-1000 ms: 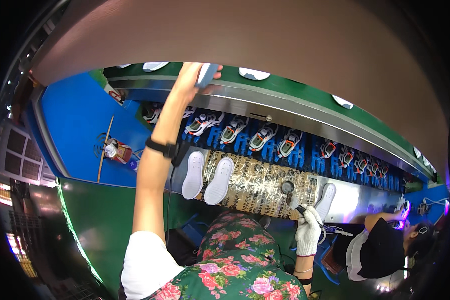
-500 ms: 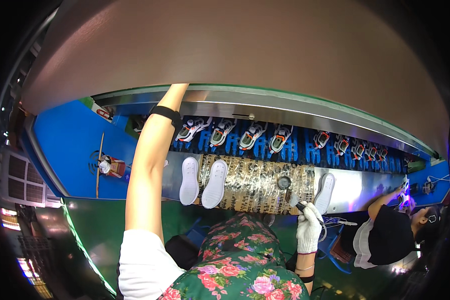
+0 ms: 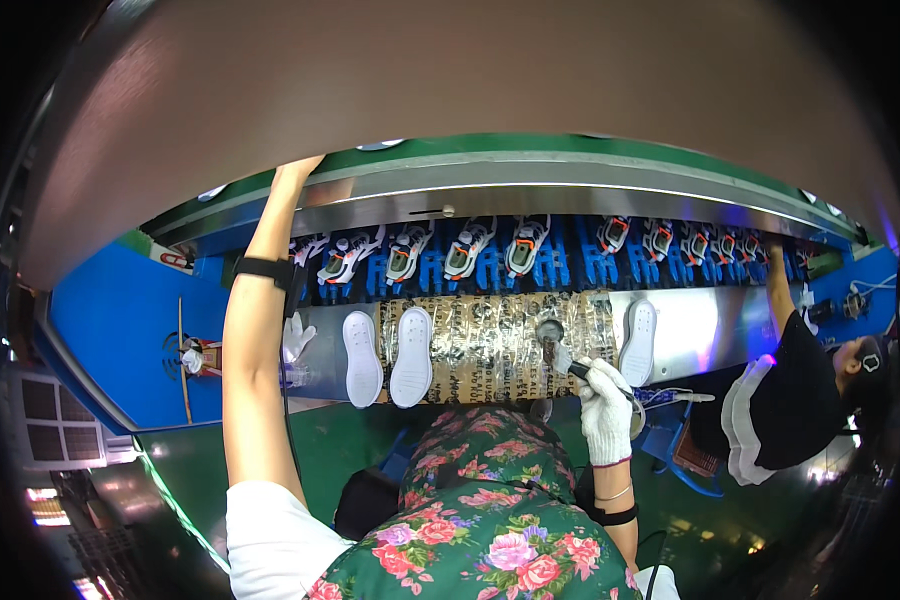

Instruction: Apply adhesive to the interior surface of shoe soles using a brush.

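My right hand [image 3: 606, 408], in a white knitted glove, is closed round the dark handle of a brush [image 3: 564, 356]. The brush points at a small round dish [image 3: 550, 329], its head at or just over the near rim. Across the rack and metal rail stretches my bare left arm. The left hand [image 3: 302, 166] is at the green belt's edge, its fingers hidden behind a blurred brown surface. Two white shoe soles [image 3: 363, 360] [image 3: 412, 357] lie side by side left of the dish. Another white sole [image 3: 639, 344] lies right of it, beyond the gloved hand.
Brown tape covers the middle of the metal bench [image 3: 490, 350]. Behind it, a row of shoe uppers [image 3: 464, 250] stands on blue holders. A green belt [image 3: 450, 148] runs above. A white glove [image 3: 297, 338] lies beside my left forearm. A co-worker [image 3: 800, 400] sits at the right.
The brush has moved up to the dish. The view has shifted, showing more of the green belt. My left hand stays stretched forward. The co-worker's arm now reaches to the shoe row.
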A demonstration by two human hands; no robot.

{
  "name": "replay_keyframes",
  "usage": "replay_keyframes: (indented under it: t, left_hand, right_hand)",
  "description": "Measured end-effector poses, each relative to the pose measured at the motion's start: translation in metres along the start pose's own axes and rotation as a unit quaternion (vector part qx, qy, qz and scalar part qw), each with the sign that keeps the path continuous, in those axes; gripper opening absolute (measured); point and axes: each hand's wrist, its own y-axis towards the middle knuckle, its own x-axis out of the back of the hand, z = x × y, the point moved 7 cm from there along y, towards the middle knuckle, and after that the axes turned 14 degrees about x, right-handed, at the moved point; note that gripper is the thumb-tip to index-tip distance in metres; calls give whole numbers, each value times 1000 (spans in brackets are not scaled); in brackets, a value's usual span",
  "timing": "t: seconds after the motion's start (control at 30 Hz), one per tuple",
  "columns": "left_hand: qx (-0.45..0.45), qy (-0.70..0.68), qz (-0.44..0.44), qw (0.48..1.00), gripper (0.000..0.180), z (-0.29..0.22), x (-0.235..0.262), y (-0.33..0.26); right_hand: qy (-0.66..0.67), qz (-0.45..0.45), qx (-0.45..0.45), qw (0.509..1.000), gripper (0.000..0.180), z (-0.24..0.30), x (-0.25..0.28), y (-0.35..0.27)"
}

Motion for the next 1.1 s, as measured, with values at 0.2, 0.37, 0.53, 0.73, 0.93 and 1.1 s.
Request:
replay_keyframes:
  t: [0.2, 0.37, 0.53, 0.73, 0.93, 1.1]
  left_hand:
    - [-8, -236, 111, 965, 75, -69, 35, -60]
    - [63, -164, 154, 972, 88, -96, 27, -46]
    - [40, -138, 104, 984, 79, -133, 32, -34]
    - [0, -204, 158, 966, 97, -210, 9, -20]
    - [18, -210, 260, 942, 115, -233, -31, -1]
    - [22, -219, 267, 938, 119, -235, -23, -10]
  right_hand:
    - [-5, -5, 11, 1000, 23, 9, 9, 2]
    - [13, -18, 12, 1000, 22, 13, 17, 4]
    - [41, -21, 8, 999, 21, 18, 26, 5]
    - [55, -21, 12, 998, 20, 25, 31, 7]
    - [37, -31, 31, 998, 20, 30, 43, 7]
    - [53, -46, 21, 997, 18, 37, 54, 11]
